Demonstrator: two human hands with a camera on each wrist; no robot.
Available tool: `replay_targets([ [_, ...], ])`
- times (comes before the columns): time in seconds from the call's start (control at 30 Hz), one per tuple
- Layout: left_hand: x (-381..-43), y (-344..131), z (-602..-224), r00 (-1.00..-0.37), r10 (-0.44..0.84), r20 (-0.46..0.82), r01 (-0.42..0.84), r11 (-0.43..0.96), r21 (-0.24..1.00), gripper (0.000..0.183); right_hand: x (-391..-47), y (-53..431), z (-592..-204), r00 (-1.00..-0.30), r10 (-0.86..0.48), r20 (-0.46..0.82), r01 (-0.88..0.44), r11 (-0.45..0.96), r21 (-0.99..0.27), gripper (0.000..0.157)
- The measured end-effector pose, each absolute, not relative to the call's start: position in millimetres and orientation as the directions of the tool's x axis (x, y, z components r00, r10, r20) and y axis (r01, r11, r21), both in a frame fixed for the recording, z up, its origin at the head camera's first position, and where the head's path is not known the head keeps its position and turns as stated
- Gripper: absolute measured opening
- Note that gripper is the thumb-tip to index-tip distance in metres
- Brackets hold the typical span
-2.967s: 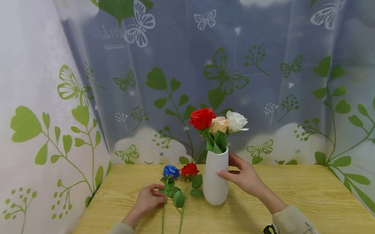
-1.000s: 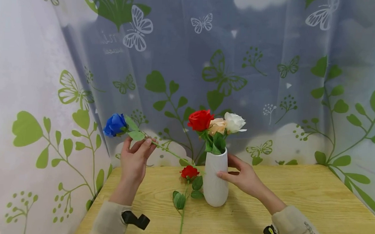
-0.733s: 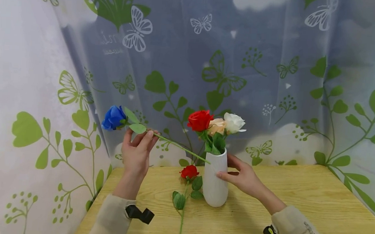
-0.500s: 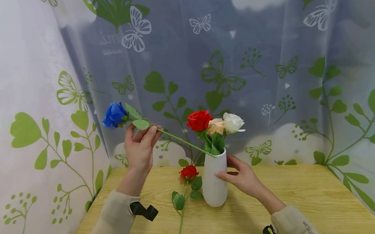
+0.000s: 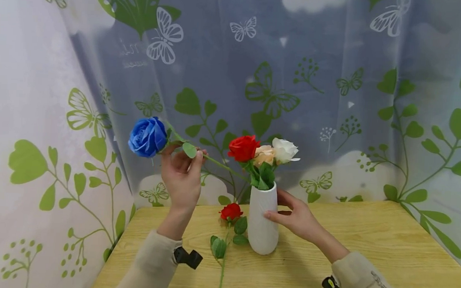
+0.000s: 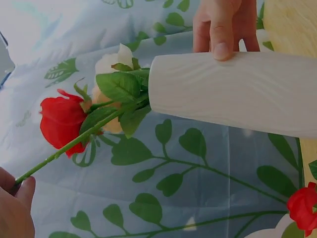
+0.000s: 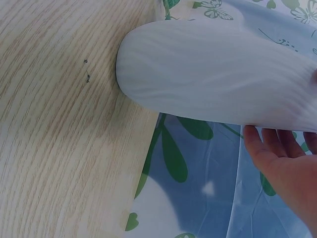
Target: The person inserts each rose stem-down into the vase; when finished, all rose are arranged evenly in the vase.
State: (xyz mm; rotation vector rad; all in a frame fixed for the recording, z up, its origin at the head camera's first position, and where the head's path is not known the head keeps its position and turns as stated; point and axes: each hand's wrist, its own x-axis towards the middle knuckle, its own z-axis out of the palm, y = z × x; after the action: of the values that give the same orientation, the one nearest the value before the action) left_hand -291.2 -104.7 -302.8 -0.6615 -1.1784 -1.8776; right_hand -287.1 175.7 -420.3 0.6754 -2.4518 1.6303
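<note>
A blue rose [image 5: 147, 137] slants in the air at the left, its green stem pinched by my left hand [image 5: 182, 180]. The lower end of that stem [image 6: 79, 139] reaches the leaves at the vase's mouth; whether it is inside cannot be told. My right hand [image 5: 298, 218] holds the white vase [image 5: 263, 220] from the right, thumb in front and fingers behind. The vase stands upright with a red rose [image 5: 243, 148], a peach rose [image 5: 264, 155] and a white rose [image 5: 285, 150] in it. Left of its base lies another red rose [image 5: 231, 212].
The wooden table [image 5: 365, 244] ends at the back against a patterned curtain [image 5: 204, 44] with butterflies and leaves. The lying rose's stem [image 5: 222, 272] runs toward the table's front. Black wrist cameras [image 5: 188, 258] sit on both sleeves.
My left hand picked the blue rose up from the table and raised it. Lately it moved right and up, turning the bloom toward the camera. My right hand stays on the vase.
</note>
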Motion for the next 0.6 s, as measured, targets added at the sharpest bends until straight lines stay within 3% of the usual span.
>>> replay_targets([
  [0.33,-293,-85,-303,-0.515,-0.193,0.835,0.857,-0.132,0.498,0.041,-287,174,-420,-0.892,-0.300,0.339,-0.428,0.315,-0.847,0.078],
  [0.6,-291,-71,-317,-0.579,-0.119,0.807,0.815,-0.085,0.573,0.040,-287,175,-419,-0.894,-0.303,0.331,-0.422,0.320,-0.848,0.079],
])
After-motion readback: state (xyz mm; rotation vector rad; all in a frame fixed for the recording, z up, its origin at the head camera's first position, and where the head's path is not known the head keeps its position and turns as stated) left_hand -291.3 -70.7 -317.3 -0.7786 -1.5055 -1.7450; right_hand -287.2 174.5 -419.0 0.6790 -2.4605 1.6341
